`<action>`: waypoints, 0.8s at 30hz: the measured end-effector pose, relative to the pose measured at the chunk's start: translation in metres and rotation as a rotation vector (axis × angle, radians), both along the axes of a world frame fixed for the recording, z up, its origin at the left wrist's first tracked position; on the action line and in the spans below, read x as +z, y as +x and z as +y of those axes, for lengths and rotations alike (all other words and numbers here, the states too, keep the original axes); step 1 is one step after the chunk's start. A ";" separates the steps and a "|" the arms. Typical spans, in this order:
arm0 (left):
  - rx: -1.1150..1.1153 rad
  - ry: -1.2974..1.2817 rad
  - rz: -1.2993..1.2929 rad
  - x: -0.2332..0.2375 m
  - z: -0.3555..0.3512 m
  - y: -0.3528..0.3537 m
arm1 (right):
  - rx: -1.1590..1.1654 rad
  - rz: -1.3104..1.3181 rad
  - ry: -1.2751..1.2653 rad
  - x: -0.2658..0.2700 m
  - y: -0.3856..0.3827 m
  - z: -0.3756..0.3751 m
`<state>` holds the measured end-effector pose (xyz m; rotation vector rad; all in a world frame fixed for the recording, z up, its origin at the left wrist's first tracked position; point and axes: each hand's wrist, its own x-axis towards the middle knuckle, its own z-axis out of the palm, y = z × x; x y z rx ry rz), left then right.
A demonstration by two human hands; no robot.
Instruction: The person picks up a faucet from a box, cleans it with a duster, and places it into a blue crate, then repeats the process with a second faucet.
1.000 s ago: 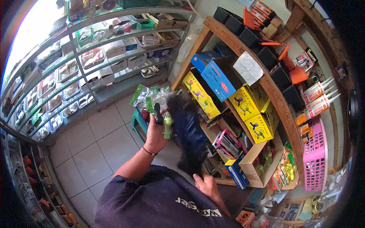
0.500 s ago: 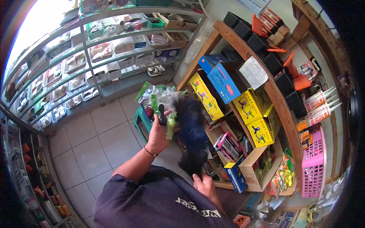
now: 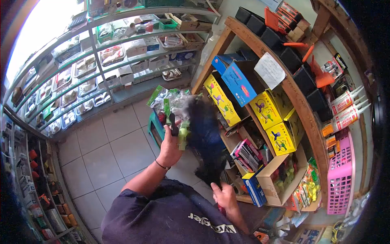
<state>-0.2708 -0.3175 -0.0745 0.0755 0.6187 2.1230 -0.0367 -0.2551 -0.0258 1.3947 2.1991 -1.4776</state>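
Observation:
My left hand [image 3: 170,150] is closed around a black and lime-green plastic item [image 3: 183,136], whose exact kind I cannot make out. My right hand [image 3: 224,196] grips the handle of a feather duster [image 3: 205,138]. Its dark black and blue feathers are blurred and extend up past the left hand's item, in front of the shelf. Just beyond the left hand, clear packets with green parts [image 3: 176,101] lie heaped on a green plastic stool [image 3: 154,128].
A wooden shelf [image 3: 276,65] on the right holds yellow boxes [image 3: 280,138], a blue box [image 3: 239,84] and an open carton [image 3: 273,179]. A pink basket [image 3: 341,179] stands beside it. Glass shelves [image 3: 97,61] with trays line the far left, above a tiled floor [image 3: 109,158].
The view has shifted slightly. My right hand and the feather duster have moved a little to the right. My left hand keeps hold of the plastic item, which has turned slightly.

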 end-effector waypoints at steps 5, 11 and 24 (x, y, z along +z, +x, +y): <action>-0.113 0.256 0.401 -0.021 0.010 0.024 | 0.403 0.391 0.351 -0.004 0.034 0.015; -0.050 0.166 -0.094 -0.037 0.025 0.047 | -0.053 0.376 -0.128 -0.019 0.066 0.043; -0.264 0.765 0.026 -0.030 0.057 0.095 | 0.260 0.351 0.128 -0.014 0.112 0.064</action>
